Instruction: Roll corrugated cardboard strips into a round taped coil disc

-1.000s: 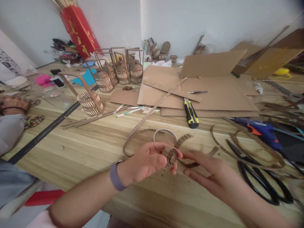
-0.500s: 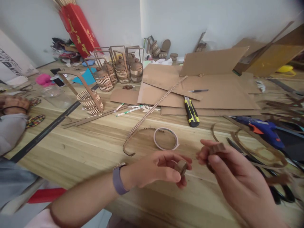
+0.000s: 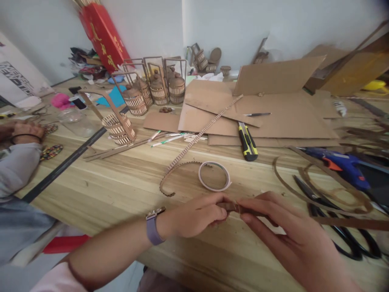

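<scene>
Between my two hands is a narrow brown strip [image 3: 227, 206], held just above the wooden table. My left hand [image 3: 197, 217], with a purple-banded watch [image 3: 154, 227] on its wrist, is closed on the strip's left part. My right hand [image 3: 291, 233] pinches it between thumb and fingers, close to the left fingertips. Whether this is one piece or two ends meeting, I cannot tell. A roll of white tape [image 3: 214, 188] lies just beyond my hands, beside a curled ridged strip [image 3: 162, 182]. Black-handled scissors [image 3: 349, 241] lie by my right hand, partly hidden.
A blue glue gun [image 3: 349, 162] and loose brown strips [image 3: 279, 178] lie to the right. Cardboard sheets [image 3: 282, 121] and a yellow-black utility knife [image 3: 247, 142] lie ahead. Several small slatted baskets [image 3: 118, 127] stand at the left. Another person's forearm [image 3: 20, 162] rests at far left.
My hands were apart, each with a brown piece in its fingers. They have come together, and the brown pieces now meet between my fingertips. The view has shifted slightly.
</scene>
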Demonstrator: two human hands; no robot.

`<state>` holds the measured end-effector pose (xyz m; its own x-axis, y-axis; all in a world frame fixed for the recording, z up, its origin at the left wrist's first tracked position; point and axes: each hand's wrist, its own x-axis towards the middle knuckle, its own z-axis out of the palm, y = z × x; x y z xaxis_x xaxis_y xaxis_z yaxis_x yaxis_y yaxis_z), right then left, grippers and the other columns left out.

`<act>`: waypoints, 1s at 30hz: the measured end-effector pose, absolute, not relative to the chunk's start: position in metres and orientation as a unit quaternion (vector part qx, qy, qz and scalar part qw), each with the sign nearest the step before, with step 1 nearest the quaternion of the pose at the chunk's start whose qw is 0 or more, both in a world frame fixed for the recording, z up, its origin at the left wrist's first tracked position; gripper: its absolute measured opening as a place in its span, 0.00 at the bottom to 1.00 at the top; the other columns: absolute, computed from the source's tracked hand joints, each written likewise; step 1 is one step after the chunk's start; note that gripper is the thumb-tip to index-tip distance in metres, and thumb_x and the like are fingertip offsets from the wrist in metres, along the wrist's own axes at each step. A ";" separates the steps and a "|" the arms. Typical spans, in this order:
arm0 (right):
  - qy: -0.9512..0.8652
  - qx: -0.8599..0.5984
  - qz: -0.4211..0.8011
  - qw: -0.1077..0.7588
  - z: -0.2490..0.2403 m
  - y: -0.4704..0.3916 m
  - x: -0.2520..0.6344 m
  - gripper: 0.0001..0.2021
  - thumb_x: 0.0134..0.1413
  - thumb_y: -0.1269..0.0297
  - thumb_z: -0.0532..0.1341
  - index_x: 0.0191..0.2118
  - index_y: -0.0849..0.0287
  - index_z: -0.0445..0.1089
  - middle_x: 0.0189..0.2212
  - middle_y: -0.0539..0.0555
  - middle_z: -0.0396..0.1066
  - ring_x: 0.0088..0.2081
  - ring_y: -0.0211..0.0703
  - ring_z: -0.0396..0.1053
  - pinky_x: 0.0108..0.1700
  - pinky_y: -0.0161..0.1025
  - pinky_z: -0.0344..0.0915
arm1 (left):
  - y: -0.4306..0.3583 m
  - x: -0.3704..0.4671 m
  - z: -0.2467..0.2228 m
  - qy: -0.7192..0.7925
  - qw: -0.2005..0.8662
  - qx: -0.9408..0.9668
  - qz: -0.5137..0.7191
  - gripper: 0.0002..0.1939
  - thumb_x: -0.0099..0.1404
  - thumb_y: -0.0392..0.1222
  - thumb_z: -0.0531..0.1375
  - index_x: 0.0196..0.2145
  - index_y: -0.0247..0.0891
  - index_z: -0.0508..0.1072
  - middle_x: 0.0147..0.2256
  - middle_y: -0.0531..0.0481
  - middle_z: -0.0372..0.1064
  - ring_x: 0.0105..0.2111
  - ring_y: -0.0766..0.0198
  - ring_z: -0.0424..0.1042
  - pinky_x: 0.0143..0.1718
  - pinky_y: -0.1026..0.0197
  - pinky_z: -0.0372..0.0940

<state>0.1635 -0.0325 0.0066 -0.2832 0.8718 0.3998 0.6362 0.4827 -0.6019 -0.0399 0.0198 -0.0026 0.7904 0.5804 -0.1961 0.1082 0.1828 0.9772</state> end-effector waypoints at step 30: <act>-0.812 -0.442 0.154 0.349 -0.014 -0.034 0.160 0.12 0.64 0.65 0.58 0.50 0.50 0.74 0.28 0.50 0.71 0.27 0.36 0.72 0.29 0.32 0.70 | 0.015 -0.038 -0.002 0.299 0.547 0.769 0.144 0.14 0.71 0.49 0.49 0.37 0.37 0.66 0.35 0.49 0.66 0.36 0.61 0.66 0.41 0.60 0.62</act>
<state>0.1601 -0.0345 -0.0138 -0.3650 0.8254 0.4307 0.6100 0.5615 -0.5591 -0.0381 0.0149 -0.0023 0.7791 0.6179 -0.1059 0.3027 -0.2229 0.9267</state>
